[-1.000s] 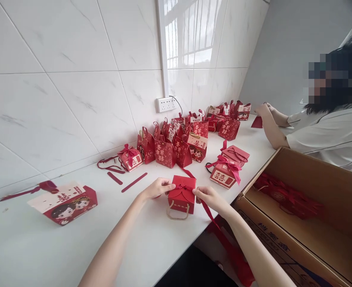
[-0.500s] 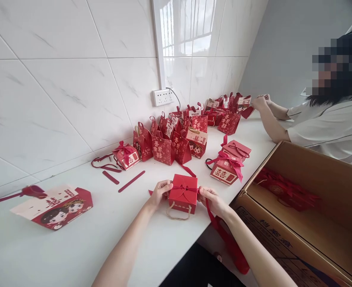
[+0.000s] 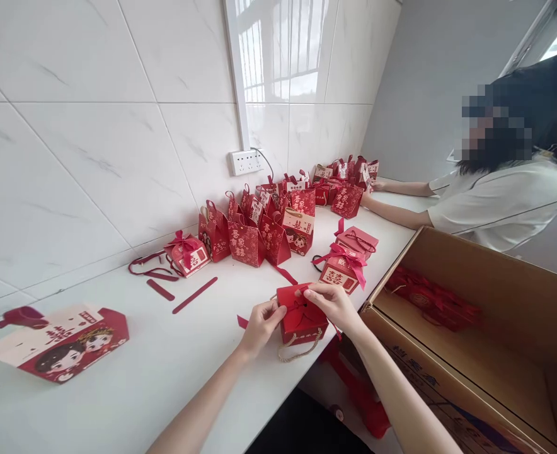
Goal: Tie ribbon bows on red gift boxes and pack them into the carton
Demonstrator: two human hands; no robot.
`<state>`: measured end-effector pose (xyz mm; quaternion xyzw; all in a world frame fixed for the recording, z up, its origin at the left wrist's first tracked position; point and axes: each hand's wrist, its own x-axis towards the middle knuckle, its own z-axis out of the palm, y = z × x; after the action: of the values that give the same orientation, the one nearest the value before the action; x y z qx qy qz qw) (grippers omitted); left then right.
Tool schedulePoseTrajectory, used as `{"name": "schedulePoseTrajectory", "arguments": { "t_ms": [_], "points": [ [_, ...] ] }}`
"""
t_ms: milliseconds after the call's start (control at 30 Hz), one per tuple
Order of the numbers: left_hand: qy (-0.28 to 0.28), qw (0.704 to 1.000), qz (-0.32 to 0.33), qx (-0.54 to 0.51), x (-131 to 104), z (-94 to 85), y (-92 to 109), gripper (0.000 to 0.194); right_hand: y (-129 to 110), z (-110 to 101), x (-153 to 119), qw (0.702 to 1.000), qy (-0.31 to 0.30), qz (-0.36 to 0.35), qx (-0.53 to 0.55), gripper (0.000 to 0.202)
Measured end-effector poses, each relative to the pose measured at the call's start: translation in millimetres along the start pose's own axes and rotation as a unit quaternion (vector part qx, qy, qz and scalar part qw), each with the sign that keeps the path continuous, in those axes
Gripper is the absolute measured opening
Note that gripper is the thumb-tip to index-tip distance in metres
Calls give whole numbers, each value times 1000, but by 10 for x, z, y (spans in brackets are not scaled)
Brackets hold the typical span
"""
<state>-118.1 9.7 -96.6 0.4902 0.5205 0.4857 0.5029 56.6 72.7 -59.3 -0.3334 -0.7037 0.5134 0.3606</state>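
White socket strip [image 3: 246, 162] with dark cord [image 3: 269, 165], marbled tiles [image 3: 89, 142], grey wall [image 3: 420, 88]

Smooth card is seen in the small box [image 3: 303, 334], cloth in its ribbon [image 3: 242, 322], rough twine in its handle [image 3: 298, 360], glossy tile on the wall [image 3: 84, 151].

There's your small red box [image 3: 305, 323], upright on the white table [image 3: 203, 359] near its edge — flaps folded over on top, twine handle [image 3: 285, 360] drooping in front. Your red ribbon [image 3: 242, 321] crosses the top, one tail poking out left.
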Motion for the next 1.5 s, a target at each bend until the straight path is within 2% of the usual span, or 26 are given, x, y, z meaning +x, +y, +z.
{"name": "schedulePoseTrajectory", "arguments": {
  "t_ms": [133,233,300,367,433,533,600,700,800,867,933,1033,1133,1267,1400,1500],
  "points": [
    [-46,998,-7,44,9,-98,105,42,67,125,22,994,68,-38,-81,31],
    [-85,993,-4,84,5,-219,303,28,55,118,-2,988,36,-93,-118,30],
    [-112,978,6,178,5,-284,495,31,37,89,-13,986,4,-112,-126,27],
    [-145,935,33,322,20,-313,713,32,28,67,-13,985,-10,-115,-129,25],
    [-176,868,70,459,51,-295,927,18,27,65,-8,985,0,-104,-135,23],
    [-205,767,112,597,114,-195,1201,15,19,93,-2,987,32,-73,-139,16],
    [-218,720,119,649,154,-111,1339,13,2,115,0,988,44,-58,-134,15],
    [-250,669,125,689,204,-9,1479,13,-25,131,8,989,48,-45,-132,15],
    [-271,610,138,732,237,49,1547,24,-39,126,15,987,35,-46,-148,16],
    [-269,584,140,753,243,75,1560,25,-39,121,14,985,24,-54,-159,19],
    [-267,584,139,754,235,96,1555,19,-29,119,6,985,17,-58,-164,22],
    [-259,605,144,739,212,108,1528,17,5,122,-11,988,19,-51,-143,19],
    [-231,604,158,746,193,103,1509,20,53,122,-20,996,34,-22,-85,7],
    [-211,607,170,747,174,117,1523,16,72,91,-5,999,21,20,-42,12],
    [-218,618,186,732,165,192,1517,17,30,39,33,999,-22,-8,-28,14],
    [-221,622,186,728,178,260,1499,20,16,18,69,997,-29,-40,-57,16]
  ]
}}
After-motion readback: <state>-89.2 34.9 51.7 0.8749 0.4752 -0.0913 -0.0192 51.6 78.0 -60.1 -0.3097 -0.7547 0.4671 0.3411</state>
